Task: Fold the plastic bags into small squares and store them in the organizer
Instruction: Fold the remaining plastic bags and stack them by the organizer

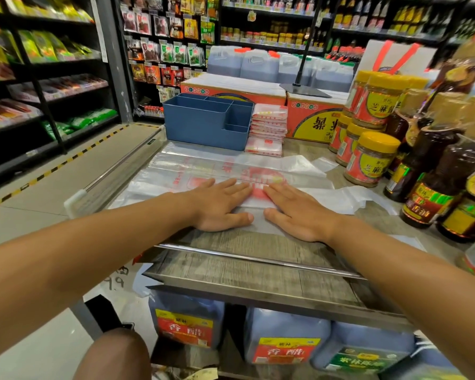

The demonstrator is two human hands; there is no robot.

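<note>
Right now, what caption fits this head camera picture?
Both hands, left and right, press a plastic bag flat before the blue organizer.

Stocked shop shelves (52, 58), tiled floor (39, 187).

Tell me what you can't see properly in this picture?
Head view only:
- Inside of the blue organizer: hidden by its own walls.
- Plastic bag middle: covered by left hand and right hand.
- Shelf goods at left: blurred.
- Bottles at right: partly cut off by the edge.

A plastic bag (209, 171) is spread on the table (258, 267). Behind it an organizer (203, 124) is placed, with folded bags (268, 130) stacked to its right.
</note>
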